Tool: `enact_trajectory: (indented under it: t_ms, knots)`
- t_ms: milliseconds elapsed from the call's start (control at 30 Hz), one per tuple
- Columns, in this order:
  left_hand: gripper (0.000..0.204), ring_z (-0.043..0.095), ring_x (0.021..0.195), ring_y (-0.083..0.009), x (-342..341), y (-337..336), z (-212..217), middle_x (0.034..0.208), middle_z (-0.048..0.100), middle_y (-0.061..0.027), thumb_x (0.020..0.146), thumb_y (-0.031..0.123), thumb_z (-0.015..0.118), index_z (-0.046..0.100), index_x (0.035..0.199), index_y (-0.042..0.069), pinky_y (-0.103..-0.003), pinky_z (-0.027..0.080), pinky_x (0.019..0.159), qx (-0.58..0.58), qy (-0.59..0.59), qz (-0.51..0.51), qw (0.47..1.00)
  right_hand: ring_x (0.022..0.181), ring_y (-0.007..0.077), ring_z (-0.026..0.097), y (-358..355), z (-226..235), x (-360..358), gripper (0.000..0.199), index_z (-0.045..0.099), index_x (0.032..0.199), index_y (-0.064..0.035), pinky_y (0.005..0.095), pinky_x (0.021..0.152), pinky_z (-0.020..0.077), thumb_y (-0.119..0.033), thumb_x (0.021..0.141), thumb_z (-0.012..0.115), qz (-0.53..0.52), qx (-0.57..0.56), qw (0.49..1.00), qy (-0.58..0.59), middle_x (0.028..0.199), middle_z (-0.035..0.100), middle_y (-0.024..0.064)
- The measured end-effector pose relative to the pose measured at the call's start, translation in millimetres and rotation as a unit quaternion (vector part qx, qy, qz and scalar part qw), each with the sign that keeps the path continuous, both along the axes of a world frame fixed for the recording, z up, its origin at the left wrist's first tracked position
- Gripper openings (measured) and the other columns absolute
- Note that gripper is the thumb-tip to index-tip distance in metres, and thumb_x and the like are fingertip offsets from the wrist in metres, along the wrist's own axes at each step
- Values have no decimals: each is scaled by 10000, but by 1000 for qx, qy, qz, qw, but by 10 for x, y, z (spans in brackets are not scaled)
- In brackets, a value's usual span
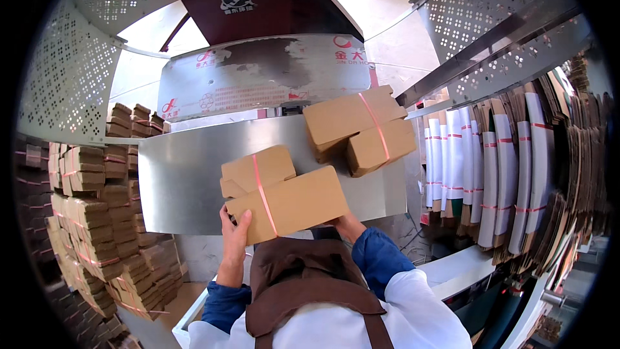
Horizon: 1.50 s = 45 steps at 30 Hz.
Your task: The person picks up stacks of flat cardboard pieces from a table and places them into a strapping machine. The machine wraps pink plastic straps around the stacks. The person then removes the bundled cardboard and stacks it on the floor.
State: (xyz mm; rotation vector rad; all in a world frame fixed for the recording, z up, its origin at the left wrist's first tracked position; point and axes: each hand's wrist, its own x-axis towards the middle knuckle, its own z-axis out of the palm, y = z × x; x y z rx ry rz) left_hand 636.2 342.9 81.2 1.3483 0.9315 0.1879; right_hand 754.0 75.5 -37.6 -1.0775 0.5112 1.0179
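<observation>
A strapped bundle of flat brown cardboard cartons (300, 203) lies between my hands, its near side at the front edge of the metal table (181, 184). My left hand (235, 229) grips its left end, thumb on top and the fingers along the side. At the near right corner, my right hand (349, 225) holds the bundle from beneath, its fingers partly hidden under the cardboard. One pink strap runs across the bundle. Just beyond, to the right, a second strapped carton bundle (336, 119) rests on the table, touched by neither hand.
Tall stacks of strapped cartons (87, 220) stand to the left. Rows of bundled white and brown sheets (491, 168) line the right side. Perforated metal panels (84, 45) rise at both far sides, and a dark red machine housing (258, 0) stands behind the table.
</observation>
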Motion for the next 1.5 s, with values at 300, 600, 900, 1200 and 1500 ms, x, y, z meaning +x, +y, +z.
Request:
enact_trajectory:
  t_ms: [300, 600, 900, 1200, 1500]
  knots:
    - [761, 498, 1165, -254, 548, -415, -89, 1303, 458, -165, 834, 288, 718, 303, 1394, -17, -359, 426, 970, 68, 4, 46, 997, 595, 144, 608, -250, -369, 654, 336, 593, 1052, -118, 313, 608, 541, -425, 918, 575, 22, 58, 997, 44, 714, 610, 12]
    - [698, 518, 1143, -215, 934, -334, -85, 1309, 486, -150, 844, 263, 706, 354, 1385, -4, -330, 420, 966, 88, 9, 19, 996, 627, 187, 612, -241, -372, 718, 282, 583, 1044, -101, 344, 656, 535, -358, 983, 484, -3, 114, 988, 102, 742, 626, 50]
    - [717, 478, 1210, -229, 851, -216, -310, 1334, 477, -131, 857, 234, 684, 304, 1426, 20, -343, 389, 1018, -43, 15, 16, 999, 1061, 215, 590, -1375, 652, 1739, 503, 490, 1300, 5, 329, 925, 440, -390, 989, 485, -47, -319, 833, -450, 1137, 647, 125]
    - [673, 461, 1241, -229, 1076, 272, -324, 1365, 468, -113, 886, 233, 642, 317, 1437, 22, -359, 375, 1034, -88, -7, 4, 996, 911, 175, 612, -885, 683, 1872, 549, 579, 1180, 22, 307, 824, 468, -467, 932, 564, 62, -318, 871, -370, 990, 673, 116]
    - [688, 473, 1219, -215, 1917, 717, -426, 1349, 478, -114, 874, 280, 661, 343, 1425, 17, -336, 371, 1025, -41, -26, -44, 998, 1024, 143, 541, -488, 612, 2421, 529, 563, 1144, 44, 289, 904, 425, -441, 936, 588, -19, -292, 901, -319, 1096, 612, 73]
